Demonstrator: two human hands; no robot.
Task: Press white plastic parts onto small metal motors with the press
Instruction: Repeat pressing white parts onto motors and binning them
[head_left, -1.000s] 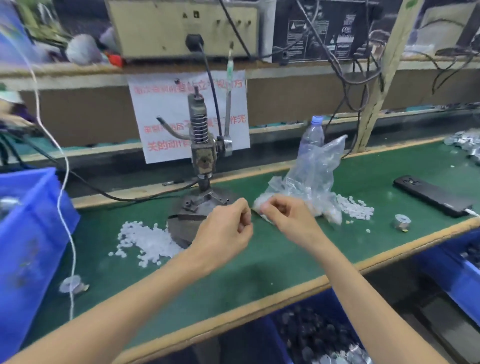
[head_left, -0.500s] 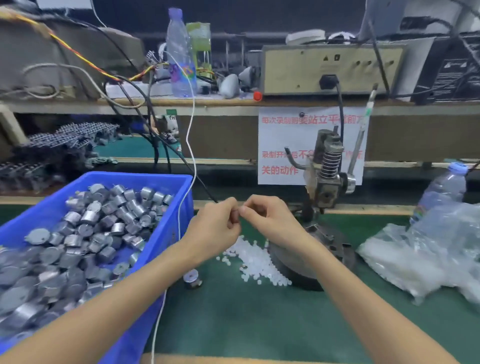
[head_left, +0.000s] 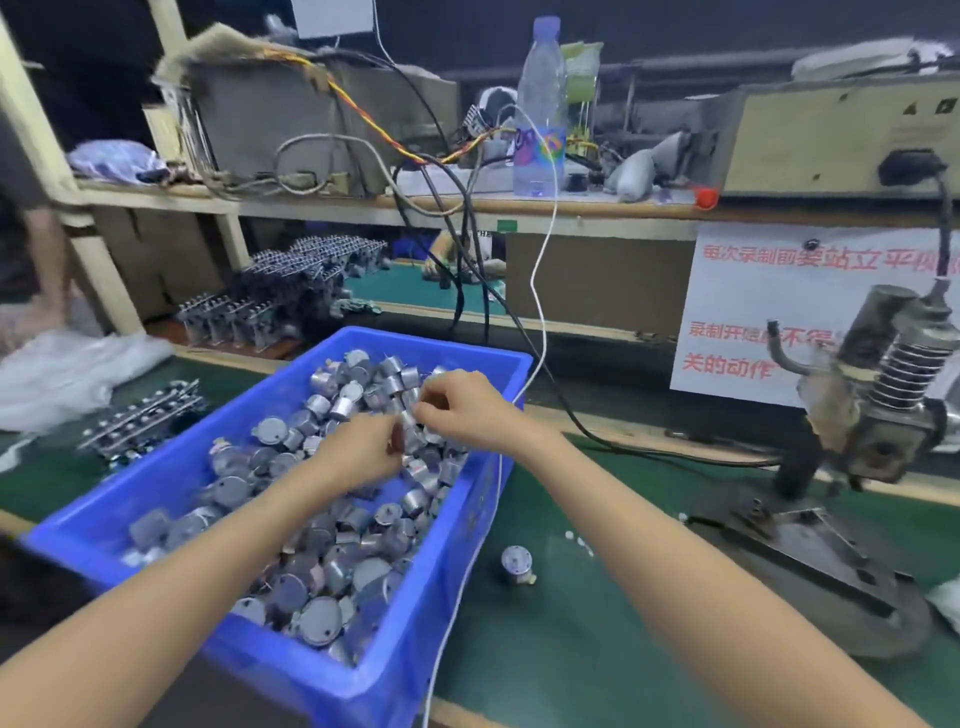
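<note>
left hand (head_left: 363, 452) and right hand (head_left: 462, 410) curling fingertips together over the bin (head_left: 426, 613), can't tell if they're gripping anything, stubby silver motors (head_left: 322, 618) lying every which way, lone motor (head_left: 517, 564) standing upright on tabletop (head_left: 597, 649)

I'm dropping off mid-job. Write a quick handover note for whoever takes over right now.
Left hand: fingers curled over the blue bin, fingertips meeting the right hand; what it holds is hidden.
Right hand: likewise curled, above the motors.
Things: bin of motors at left; one motor alone on the green mat; press at right, a few white parts near its base.
Done: nothing pressed that I can tell.
Left: bring a motor and white part to the press, press them.
</note>
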